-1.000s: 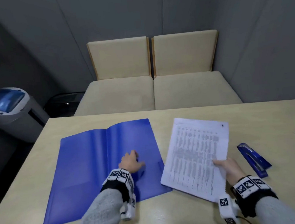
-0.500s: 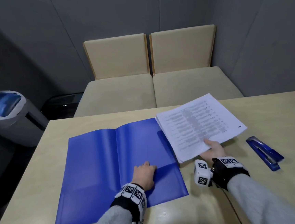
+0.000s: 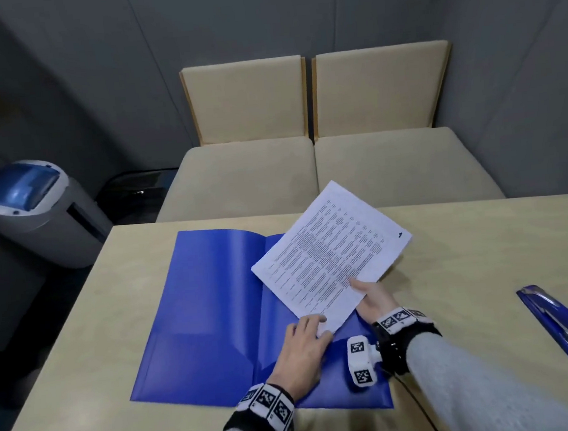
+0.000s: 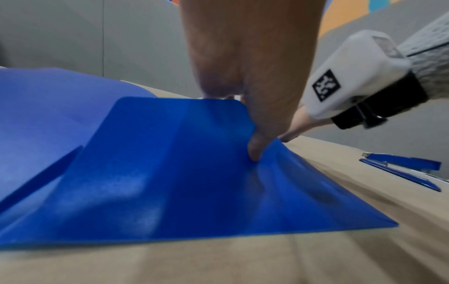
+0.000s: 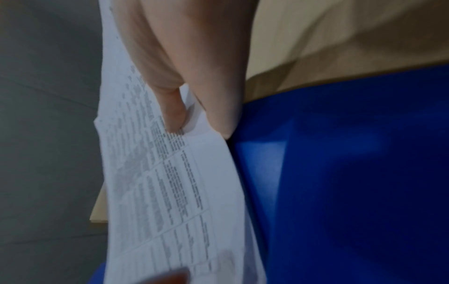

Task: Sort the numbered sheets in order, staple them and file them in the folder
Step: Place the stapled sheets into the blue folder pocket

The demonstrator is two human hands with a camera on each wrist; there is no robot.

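Note:
An open blue folder [image 3: 208, 308] lies on the beige table [image 3: 486, 266]. My left hand [image 3: 304, 340] rests on its right half, fingers and thumb gripping the inner pocket flap [image 4: 170, 153] and lifting its edge off the folder. My right hand [image 3: 368, 294] pinches the printed sheets [image 3: 330, 256] by their near edge. It holds them tilted above the folder's right half, their lower corner by my left fingertips. In the right wrist view the sheets [image 5: 157, 192] hang over the blue folder [image 5: 352, 173]. A blue stapler [image 3: 559, 321] lies on the table at the right.
Two beige seats [image 3: 306, 172] stand against the table's far edge. A grey and blue machine [image 3: 31, 210] and a black bin [image 3: 136, 190] stand on the floor at the left. A cable [image 3: 423, 409] runs from my right wrist.
My right hand lifted the sheets from the table and swung them left over the folder's right half. My left hand slid nearer on the folder and raised the pocket flap.

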